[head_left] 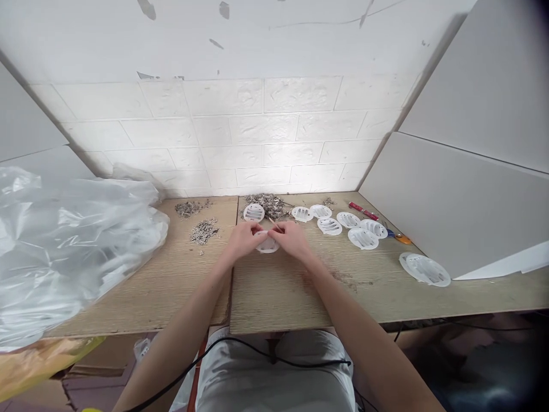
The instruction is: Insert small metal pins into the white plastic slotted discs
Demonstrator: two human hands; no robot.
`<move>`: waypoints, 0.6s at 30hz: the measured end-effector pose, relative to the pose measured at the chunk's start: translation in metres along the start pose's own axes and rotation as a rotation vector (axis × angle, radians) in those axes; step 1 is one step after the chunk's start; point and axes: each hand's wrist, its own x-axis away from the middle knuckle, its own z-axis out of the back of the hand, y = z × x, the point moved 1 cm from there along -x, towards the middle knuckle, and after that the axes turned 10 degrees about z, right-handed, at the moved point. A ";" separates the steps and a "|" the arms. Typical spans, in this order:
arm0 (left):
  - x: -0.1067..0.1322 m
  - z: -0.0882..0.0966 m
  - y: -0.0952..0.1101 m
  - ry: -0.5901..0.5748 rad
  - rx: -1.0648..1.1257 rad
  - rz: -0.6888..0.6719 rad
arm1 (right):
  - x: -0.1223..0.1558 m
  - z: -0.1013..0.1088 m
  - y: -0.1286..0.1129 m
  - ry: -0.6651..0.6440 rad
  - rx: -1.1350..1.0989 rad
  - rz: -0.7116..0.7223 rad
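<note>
Beneath both hands lies a wooden table, with a big crumpled plastic bag well left of the left hand, a spread of spare discs right of the right hand, and a pile of metal bits just beyond the fingers. Between the hands, low over the table, a white disc is pinched at its edges by both sets of fingertips, and a thin stick pokes from the right hand's grip. The disc looks light, stiff and smooth, its thin ribs likely breakable, so the rim seems the safest hold.
</note>
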 end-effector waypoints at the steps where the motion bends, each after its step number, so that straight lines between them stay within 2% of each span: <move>1: 0.000 0.001 0.000 -0.085 0.009 0.047 | 0.000 0.002 0.001 -0.055 -0.051 -0.075; 3: 0.002 0.004 0.000 -0.201 0.021 0.092 | 0.000 0.005 0.001 -0.145 -0.130 -0.179; 6: 0.003 0.007 0.000 -0.238 -0.010 0.081 | 0.001 0.007 0.001 -0.212 -0.176 -0.243; 9: 0.002 0.006 -0.003 -0.278 -0.058 0.078 | 0.002 0.005 0.003 -0.216 -0.194 -0.269; 18: 0.000 0.003 -0.005 -0.266 -0.120 0.054 | -0.004 -0.004 0.013 -0.183 -0.126 -0.263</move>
